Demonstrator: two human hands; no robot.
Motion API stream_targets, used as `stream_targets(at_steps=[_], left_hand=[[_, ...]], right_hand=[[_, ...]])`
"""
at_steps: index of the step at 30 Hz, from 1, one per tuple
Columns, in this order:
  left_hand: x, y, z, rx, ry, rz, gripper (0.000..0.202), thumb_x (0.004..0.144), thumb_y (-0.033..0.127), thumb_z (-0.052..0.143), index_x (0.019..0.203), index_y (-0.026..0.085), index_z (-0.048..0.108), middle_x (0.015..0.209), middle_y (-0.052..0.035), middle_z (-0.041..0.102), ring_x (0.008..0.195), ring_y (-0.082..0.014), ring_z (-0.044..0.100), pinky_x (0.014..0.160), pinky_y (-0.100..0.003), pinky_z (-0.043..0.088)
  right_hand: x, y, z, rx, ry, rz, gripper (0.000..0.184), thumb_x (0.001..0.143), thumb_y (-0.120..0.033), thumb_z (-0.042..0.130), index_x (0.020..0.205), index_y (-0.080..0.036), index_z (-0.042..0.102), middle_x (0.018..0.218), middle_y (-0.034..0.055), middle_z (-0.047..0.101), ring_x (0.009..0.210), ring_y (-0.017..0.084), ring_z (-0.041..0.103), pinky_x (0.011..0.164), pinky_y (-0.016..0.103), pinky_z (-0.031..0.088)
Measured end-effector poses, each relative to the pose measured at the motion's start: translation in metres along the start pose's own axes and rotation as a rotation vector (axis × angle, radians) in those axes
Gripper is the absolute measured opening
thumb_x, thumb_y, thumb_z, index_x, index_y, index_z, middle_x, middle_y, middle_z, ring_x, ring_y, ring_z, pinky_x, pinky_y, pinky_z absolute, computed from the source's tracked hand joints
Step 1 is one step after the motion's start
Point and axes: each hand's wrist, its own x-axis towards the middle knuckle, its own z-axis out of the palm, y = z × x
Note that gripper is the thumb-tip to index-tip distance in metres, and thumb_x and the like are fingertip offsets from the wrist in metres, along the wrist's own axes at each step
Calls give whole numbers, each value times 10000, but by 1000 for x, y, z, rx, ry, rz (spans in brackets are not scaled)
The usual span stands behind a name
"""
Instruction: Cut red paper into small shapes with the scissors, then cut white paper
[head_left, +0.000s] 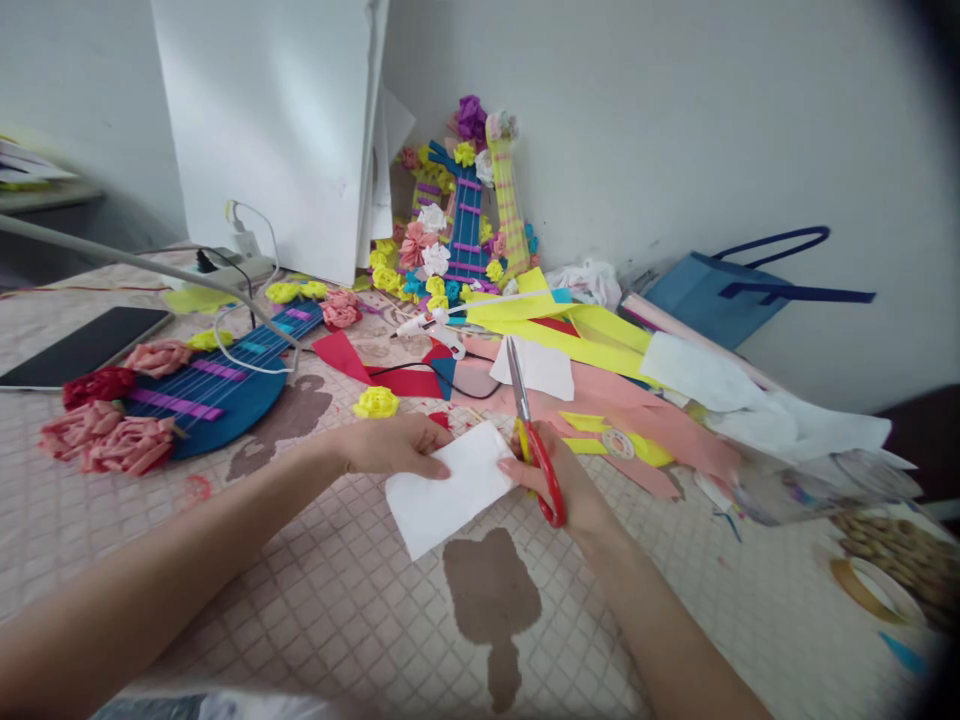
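Observation:
A white piece of paper is held up between both hands over the patterned tablecloth. My left hand pinches its upper left edge between thumb and fingers. My right hand grips a pair of scissors with red and yellow handles, blades pointing up and away from the paper. The right thumb also presses on the paper's right edge. Beyond the blades lies another white paper piece. A yellow paper flower sits just past my left hand.
On the left lie a blue paper guitar with pink flowers and a dark tablet. A white glue gun and yellow strips are behind. To the right are a blue bag, white sheets and a tape roll.

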Motion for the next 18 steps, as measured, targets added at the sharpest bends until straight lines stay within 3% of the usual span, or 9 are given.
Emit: stream_targets(at_steps=[8,14,18], left_hand=[[3,-4,-3,-66,10,-8,268,771,401,693,904,169,702,759,-23,719,652,-149,639,551,-215,445],[0,2,-6,-102,103,-26,351,789,501,646,816,153,682,625,-2,660,502,-92,555,451,-183,366],[2,-3,-11,-64,90,-4,304,695,410,759,843,156,684,661,-10,693,560,-117,612,499,-190,436]], right_hand=[[2,-2,-3,-15,60,61,397,623,-290,753,822,-234,413,654,-71,519,508,101,484,447,223,362],[6,1,-5,1,140,36,404,595,-295,764,806,-226,427,640,-79,513,488,88,479,438,219,365],[9,5,-9,30,171,18,406,591,-300,775,813,-223,444,654,-73,516,502,92,489,452,225,382]])
